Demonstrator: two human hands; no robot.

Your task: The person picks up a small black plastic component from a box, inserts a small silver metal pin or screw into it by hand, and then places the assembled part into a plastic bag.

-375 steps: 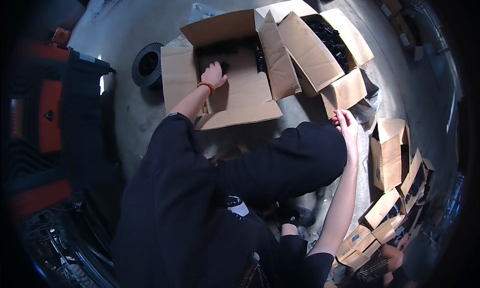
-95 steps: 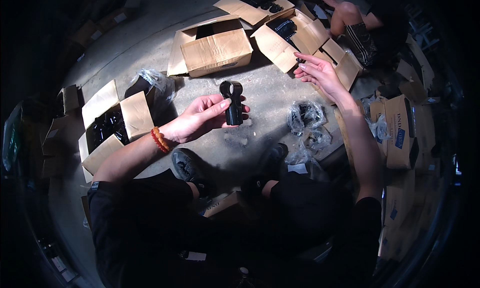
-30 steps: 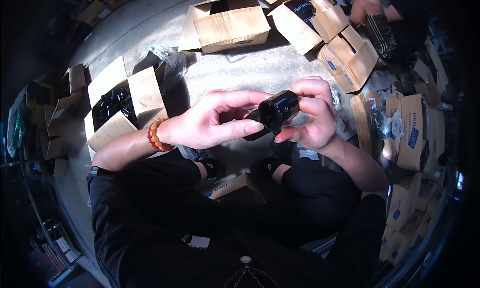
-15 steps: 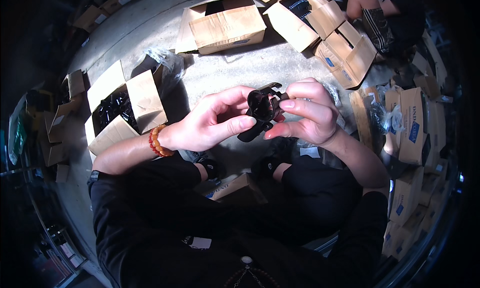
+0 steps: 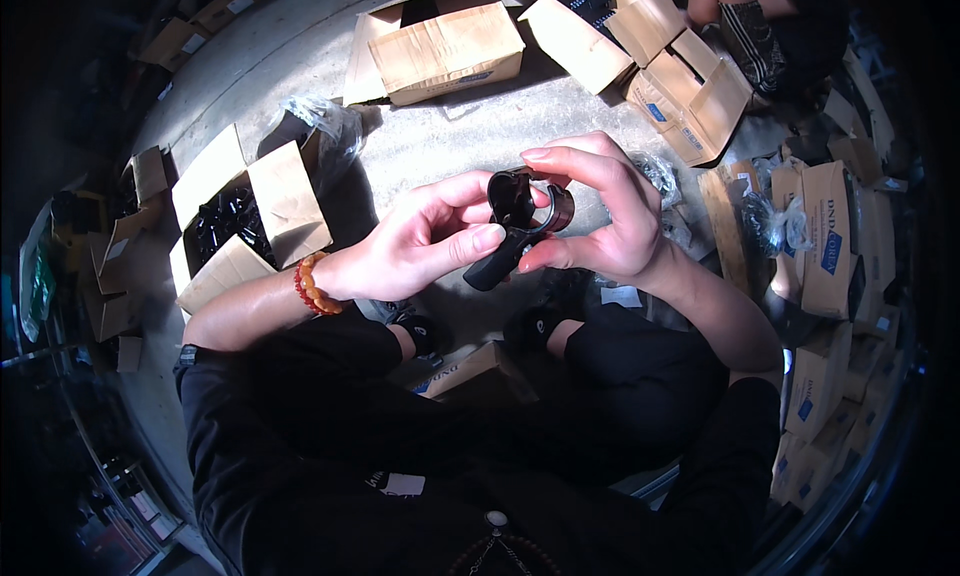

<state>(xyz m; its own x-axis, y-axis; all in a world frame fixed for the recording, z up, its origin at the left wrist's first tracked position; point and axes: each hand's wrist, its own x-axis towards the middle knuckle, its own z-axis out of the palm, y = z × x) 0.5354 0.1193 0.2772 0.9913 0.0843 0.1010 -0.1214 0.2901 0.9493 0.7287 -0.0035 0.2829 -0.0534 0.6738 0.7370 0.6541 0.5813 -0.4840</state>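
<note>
A glossy black clamp-like part (image 5: pixel 492 264) with curved, ring-shaped openings and a short tubular end is held up between my hands, above my knees. My left hand (image 5: pixel 420 236), with an orange beaded bracelet (image 5: pixel 309 285) at the wrist, pinches its left side, thumb in front. My right hand (image 5: pixel 618 216) is curved round its right ring, index fingertip at the top and thumb at the lower edge. The fingers behind the part are partly hidden.
An open carton (image 5: pixel 291 196) of black glossy parts stands to the left, beside clear plastic wrap (image 5: pixel 340 126). More cartons (image 5: pixel 447 51) lie ahead. Stacked boxes (image 5: pixel 826 238) line the right. At the far right another person's leg (image 5: pixel 745 36) shows. A small box (image 5: pixel 475 371) lies between my feet.
My right hand's fingers have spread from a pinch at the part's right side to a wider hold round its ring. The part has turned, so its right-hand ring now faces me more openly.
</note>
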